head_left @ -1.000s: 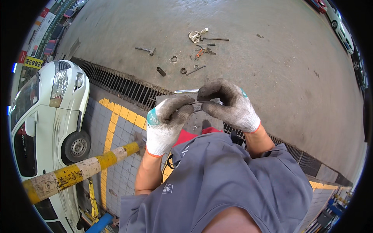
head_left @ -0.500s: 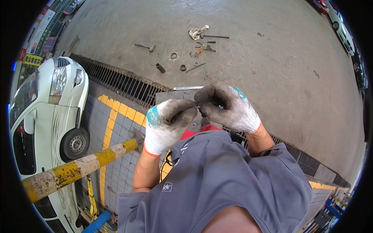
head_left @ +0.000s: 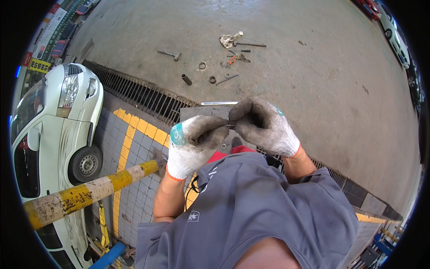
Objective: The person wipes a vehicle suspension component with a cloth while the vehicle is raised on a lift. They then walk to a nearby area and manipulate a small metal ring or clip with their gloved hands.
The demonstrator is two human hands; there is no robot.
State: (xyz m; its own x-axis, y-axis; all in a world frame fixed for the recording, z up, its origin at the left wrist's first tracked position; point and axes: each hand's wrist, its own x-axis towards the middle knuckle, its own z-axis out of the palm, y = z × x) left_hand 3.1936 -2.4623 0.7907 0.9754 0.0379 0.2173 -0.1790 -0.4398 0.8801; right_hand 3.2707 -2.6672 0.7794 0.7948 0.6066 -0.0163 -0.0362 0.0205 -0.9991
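My left hand (head_left: 190, 148) and my right hand (head_left: 264, 127), both in grimy white knit gloves, meet in front of my body with fingers pinched on a thin dark metal piece (head_left: 230, 126). The fingertips hide most of it, so its shape is unclear. Below them are a grey metal plate (head_left: 191, 115) with a light strip (head_left: 215, 103) along it and a small ring (head_left: 223, 146).
Tools including a hammer (head_left: 169, 55), pliers (head_left: 233, 58), a tube (head_left: 186, 79), several rings (head_left: 202, 65) and a rag (head_left: 227, 39) lie on the concrete floor. A drain grate (head_left: 125, 87), a yellow-striped bar (head_left: 96, 190) and a white car (head_left: 74, 112) are leftward; more cars (head_left: 398, 49) stand far right.
My hands have drawn a little closer together, hiding more of the thin piece between the fingertips, and my left hand has dipped slightly. The view has shifted slightly.
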